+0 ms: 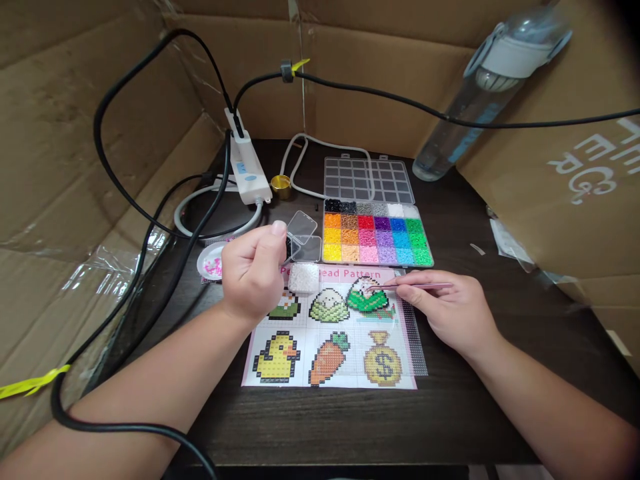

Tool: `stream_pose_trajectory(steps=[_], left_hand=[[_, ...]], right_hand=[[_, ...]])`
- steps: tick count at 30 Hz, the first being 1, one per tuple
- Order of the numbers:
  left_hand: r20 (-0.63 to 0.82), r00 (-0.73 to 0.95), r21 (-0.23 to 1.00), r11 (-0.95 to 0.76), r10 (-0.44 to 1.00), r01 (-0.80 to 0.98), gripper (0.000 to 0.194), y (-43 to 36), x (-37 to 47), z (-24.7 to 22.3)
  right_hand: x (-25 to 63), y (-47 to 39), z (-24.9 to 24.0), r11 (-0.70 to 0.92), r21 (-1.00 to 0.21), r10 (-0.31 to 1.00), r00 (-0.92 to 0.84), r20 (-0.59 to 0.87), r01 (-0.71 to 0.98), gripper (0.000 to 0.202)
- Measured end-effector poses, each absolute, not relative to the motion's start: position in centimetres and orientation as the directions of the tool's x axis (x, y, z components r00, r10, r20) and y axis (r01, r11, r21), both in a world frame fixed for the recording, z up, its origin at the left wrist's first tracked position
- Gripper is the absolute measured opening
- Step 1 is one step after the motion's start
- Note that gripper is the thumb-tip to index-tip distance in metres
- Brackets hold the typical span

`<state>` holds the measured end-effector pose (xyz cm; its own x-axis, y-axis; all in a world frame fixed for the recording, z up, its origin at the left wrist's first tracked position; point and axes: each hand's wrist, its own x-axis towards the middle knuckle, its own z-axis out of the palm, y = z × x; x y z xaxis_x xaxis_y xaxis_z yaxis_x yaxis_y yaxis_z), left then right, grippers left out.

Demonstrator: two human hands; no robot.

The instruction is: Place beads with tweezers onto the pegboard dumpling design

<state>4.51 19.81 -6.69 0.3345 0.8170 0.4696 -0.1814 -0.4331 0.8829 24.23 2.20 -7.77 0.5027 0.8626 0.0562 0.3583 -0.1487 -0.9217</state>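
My right hand (453,310) pinches a pair of thin pinkish tweezers (425,286). Their tips reach the green, white and black bead figure (367,297) at the upper right of the pattern sheet (305,333). A clear pegboard (417,347) lies over the sheet's right part. My left hand (255,270) is closed in a fist above the sheet's left edge; whatever it holds is hidden. Right beside its fingers is a small clear box with its lid raised (303,227), black beads showing at its edge. A small box of white beads (303,277) sits on the sheet.
A sorted bead case (377,233) stands behind the sheet, its clear lid (370,180) folded back. Left are a white dish of pink beads (207,267), a power strip (247,167) and black cables (103,120). A gold cup (281,187) and water bottle (480,100) stand farther back.
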Motion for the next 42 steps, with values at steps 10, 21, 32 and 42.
stream_pose_trajectory(steps=[10,21,32,42], left_hand=[[0.461,0.338,0.888,-0.429,0.821,-0.167,0.056,19.9,4.6,-6.8],[0.456,0.33,0.889,-0.44,0.827,-0.127,0.057,19.6,4.7,-6.5],[0.441,0.349,0.896,-0.426,0.827,-0.125,0.057,19.6,4.6,-6.6],[0.382,0.448,0.915,-0.398,0.808,-0.061,0.051,18.2,4.1,-5.2]], right_hand=[[24.2,2.2,-7.7,-0.111,-0.916,0.869,0.484,0.098,0.385,0.006],[24.2,2.1,-7.5,-0.147,-0.914,0.867,0.494,0.064,0.377,0.011],[24.0,2.3,-7.4,-0.145,-0.917,0.858,0.508,0.07,0.371,0.01],[24.6,2.0,-7.5,-0.157,-0.943,0.815,0.578,0.044,0.294,0.013]])
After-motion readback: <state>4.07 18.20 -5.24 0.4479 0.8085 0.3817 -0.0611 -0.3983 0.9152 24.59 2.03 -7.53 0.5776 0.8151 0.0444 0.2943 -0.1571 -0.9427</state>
